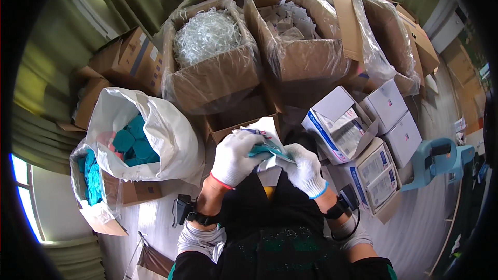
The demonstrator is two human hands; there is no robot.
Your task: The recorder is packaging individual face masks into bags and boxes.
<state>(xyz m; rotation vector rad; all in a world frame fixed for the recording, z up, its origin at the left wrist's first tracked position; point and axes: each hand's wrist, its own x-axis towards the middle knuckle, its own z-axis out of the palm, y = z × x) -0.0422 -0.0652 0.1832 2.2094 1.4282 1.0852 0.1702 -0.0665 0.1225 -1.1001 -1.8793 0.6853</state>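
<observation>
My left hand (234,156), in a white knit glove with a red cuff edge, is closed on a small white printed paper pack (266,126). A teal, folded soft item (270,149) shows in the pack's opening between my hands. My right hand (304,169), gloved in white with a blue cuff edge, pinches the right end of the teal item and the white paper beside it. Both hands are in front of my torso, close together. My fingers hide part of the pack, so its full shape cannot be made out.
Ahead stand plastic-lined cartons, one with clear tangled strips (207,36), one with white packs (290,21). A white sack (174,140) of teal pieces (136,142) is at left. At right are open boxes of packs (340,124), closed white boxes (386,103) and a blue plastic stool (430,163).
</observation>
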